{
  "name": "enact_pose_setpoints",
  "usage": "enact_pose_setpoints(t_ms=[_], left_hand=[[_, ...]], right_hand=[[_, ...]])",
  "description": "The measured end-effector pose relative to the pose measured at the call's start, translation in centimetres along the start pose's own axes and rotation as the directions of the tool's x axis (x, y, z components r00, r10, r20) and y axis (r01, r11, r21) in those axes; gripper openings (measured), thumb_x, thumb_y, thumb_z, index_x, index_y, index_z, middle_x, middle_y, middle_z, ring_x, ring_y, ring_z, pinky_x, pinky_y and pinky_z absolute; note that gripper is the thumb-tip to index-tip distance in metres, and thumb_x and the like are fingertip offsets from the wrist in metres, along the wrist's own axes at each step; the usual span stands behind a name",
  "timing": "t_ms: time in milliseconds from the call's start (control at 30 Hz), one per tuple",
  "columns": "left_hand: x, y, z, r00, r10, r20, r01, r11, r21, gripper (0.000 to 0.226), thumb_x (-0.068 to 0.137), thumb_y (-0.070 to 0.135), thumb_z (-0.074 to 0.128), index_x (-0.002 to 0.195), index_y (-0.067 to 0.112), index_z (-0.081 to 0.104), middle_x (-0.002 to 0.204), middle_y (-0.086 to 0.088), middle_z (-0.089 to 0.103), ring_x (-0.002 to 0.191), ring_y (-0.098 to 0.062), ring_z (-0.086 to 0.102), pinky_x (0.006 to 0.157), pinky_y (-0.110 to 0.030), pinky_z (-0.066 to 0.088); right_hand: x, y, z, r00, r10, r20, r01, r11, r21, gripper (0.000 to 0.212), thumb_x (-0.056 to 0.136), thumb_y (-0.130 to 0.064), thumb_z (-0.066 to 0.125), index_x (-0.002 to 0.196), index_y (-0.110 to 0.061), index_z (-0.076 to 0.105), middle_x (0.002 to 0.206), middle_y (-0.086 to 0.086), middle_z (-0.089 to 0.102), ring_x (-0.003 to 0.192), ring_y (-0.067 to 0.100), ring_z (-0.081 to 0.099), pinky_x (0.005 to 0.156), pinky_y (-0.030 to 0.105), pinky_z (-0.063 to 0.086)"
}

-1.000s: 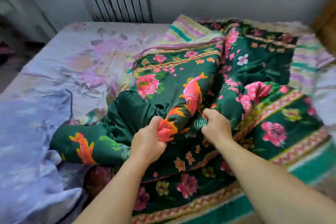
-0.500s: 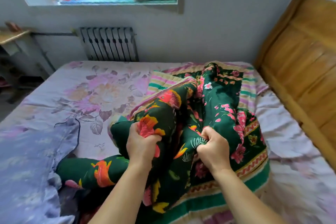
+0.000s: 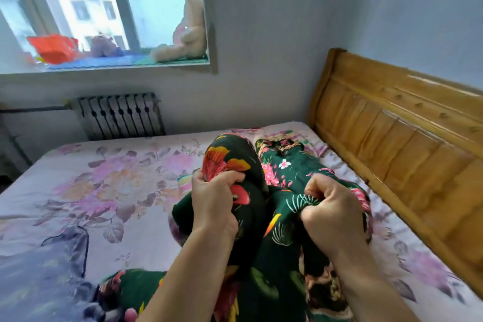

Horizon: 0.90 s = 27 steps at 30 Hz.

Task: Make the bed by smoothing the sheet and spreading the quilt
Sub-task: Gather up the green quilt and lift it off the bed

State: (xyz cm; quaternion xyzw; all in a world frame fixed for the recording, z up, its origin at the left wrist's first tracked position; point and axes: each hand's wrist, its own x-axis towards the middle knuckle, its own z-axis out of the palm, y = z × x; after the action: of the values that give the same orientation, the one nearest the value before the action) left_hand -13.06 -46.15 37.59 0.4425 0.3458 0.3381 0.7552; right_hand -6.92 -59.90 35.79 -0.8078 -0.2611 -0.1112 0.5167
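A dark green quilt [image 3: 285,170] with pink flowers and orange fish hangs bunched up in front of me, lifted off the bed. My left hand [image 3: 213,204] grips a fold of it with curled fingers. My right hand [image 3: 332,206] clutches another fold a little to the right, at about the same height. Below them the quilt's lower part trails down toward the bed's near edge. The pale pink floral sheet [image 3: 104,185] lies across the mattress, mostly bare, with light wrinkles.
A wooden headboard [image 3: 397,144] runs along the right side. A radiator [image 3: 117,115] stands at the far wall under a window sill holding plush toys [image 3: 185,34] and an orange basket [image 3: 53,47]. A bluish cloth [image 3: 34,277] lies at the bed's near left.
Both hands have raised the quilt, gathering it into a tall narrow bunch; more of the sheet is uncovered. My view has tilted up, taking in the window and headboard.
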Motion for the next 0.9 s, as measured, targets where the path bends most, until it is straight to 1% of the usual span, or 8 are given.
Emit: enact_pose_setpoints(t_ms=[133, 233, 367, 500, 600, 733, 833, 900], left_hand=[[1.9, -1.3, -1.5, 0.998, -0.002, 0.07, -0.006, 0.994, 0.114, 0.034, 0.072, -0.007, 0.064, 0.099, 0.008, 0.051, 0.044, -0.001, 0.056, 0.036, -0.015, 0.049, 0.053, -0.031, 0.046], [3.3, -4.6, -2.5, 0.99, -0.01, 0.138, -0.041, 0.932, 0.361, 0.039, 0.068, 0.009, 0.071, 0.098, 0.015, 0.048, 0.078, -0.012, 0.064, 0.052, -0.02, 0.057, 0.051, -0.034, 0.05], [3.3, -8.5, -3.4, 0.918, -0.069, 0.39, -0.255, 0.651, 0.715, 0.106, 0.053, 0.06, 0.077, 0.141, 0.035, 0.024, 0.127, -0.001, 0.051, 0.108, -0.017, 0.059, 0.098, -0.039, 0.048], [2.6, -11.1, -1.5, 0.764, -0.322, 0.56, -0.53, 0.183, 0.828, 0.137, 0.05, 0.065, 0.08, 0.144, 0.046, -0.017, 0.153, -0.008, 0.008, 0.144, -0.025, 0.012, 0.115, -0.051, 0.021], [4.2, -13.2, 1.3, 0.837, -0.306, 0.453, -0.478, -0.006, 0.878, 0.123, 0.057, 0.057, 0.079, 0.143, 0.05, -0.009, 0.151, -0.012, 0.006, 0.142, -0.032, 0.013, 0.109, -0.059, 0.022], [9.3, -15.9, 4.4, 0.91, -0.166, 0.379, -0.383, 0.013, 0.924, 0.065, 0.07, 0.038, 0.07, 0.128, 0.04, 0.041, 0.119, -0.004, 0.041, 0.115, -0.029, 0.048, 0.091, -0.04, 0.047], [13.5, -18.4, 6.7, 0.933, -0.162, 0.322, -0.324, 0.015, 0.946, 0.052, 0.073, 0.034, 0.068, 0.122, 0.037, 0.051, 0.117, -0.003, 0.044, 0.116, -0.026, 0.049, 0.09, -0.039, 0.048], [16.0, -20.1, 7.9, 0.945, -0.149, 0.292, -0.297, -0.009, 0.955, 0.051, 0.073, 0.036, 0.068, 0.121, 0.037, 0.052, 0.121, -0.002, 0.044, 0.121, -0.025, 0.045, 0.091, -0.039, 0.047]], right_hand=[[-0.9, 0.5, 2.0, 0.999, 0.044, 0.025, -0.042, 0.996, -0.073, 0.03, 0.054, 0.01, 0.049, 0.053, -0.015, 0.031, 0.051, -0.004, 0.029, 0.052, 0.012, 0.027, 0.048, 0.025, 0.024], [-1.2, 2.9, 4.3, 0.983, 0.169, 0.073, -0.156, 0.975, -0.16, 0.034, 0.058, 0.012, 0.049, 0.055, -0.015, 0.029, 0.054, -0.001, 0.031, 0.053, 0.014, 0.026, 0.049, 0.028, 0.02], [-0.4, 6.9, 5.5, 0.945, 0.315, 0.09, -0.283, 0.924, -0.258, 0.028, 0.062, 0.008, 0.05, 0.058, -0.015, 0.034, 0.057, 0.001, 0.037, 0.059, 0.022, 0.032, 0.052, 0.033, 0.024], [2.8, 9.5, 5.4, 0.927, 0.357, 0.116, -0.304, 0.896, -0.325, 0.024, 0.063, 0.005, 0.05, 0.059, -0.014, 0.037, 0.056, 0.0, 0.04, 0.059, 0.023, 0.035, 0.05, 0.032, 0.027], [5.5, 11.4, 6.0, 0.916, 0.36, 0.175, -0.286, 0.895, -0.343, 0.024, 0.065, 0.003, 0.051, 0.059, -0.014, 0.036, 0.055, -0.002, 0.039, 0.057, 0.021, 0.035, 0.05, 0.031, 0.028], [9.9, 14.4, 6.8, 0.807, 0.406, 0.428, -0.238, 0.888, -0.394, 0.027, 0.068, -0.006, 0.062, 0.063, -0.019, 0.038, 0.062, -0.006, 0.044, 0.06, 0.017, 0.04, 0.049, 0.024, 0.029], [15.0, 17.8, 6.7, 0.615, 0.437, 0.656, -0.277, 0.899, -0.339, 0.022, 0.07, -0.024, 0.076, 0.074, -0.024, 0.054, 0.072, -0.008, 0.055, 0.071, 0.014, 0.054, 0.061, 0.026, 0.042], [18.4, 20.8, 6.9, 0.614, 0.428, 0.663, -0.325, 0.903, -0.282, 0.019, 0.077, -0.035, 0.074, 0.078, -0.021, 0.061, 0.076, -0.005, 0.062, 0.076, 0.015, 0.058, 0.069, 0.028, 0.045]])
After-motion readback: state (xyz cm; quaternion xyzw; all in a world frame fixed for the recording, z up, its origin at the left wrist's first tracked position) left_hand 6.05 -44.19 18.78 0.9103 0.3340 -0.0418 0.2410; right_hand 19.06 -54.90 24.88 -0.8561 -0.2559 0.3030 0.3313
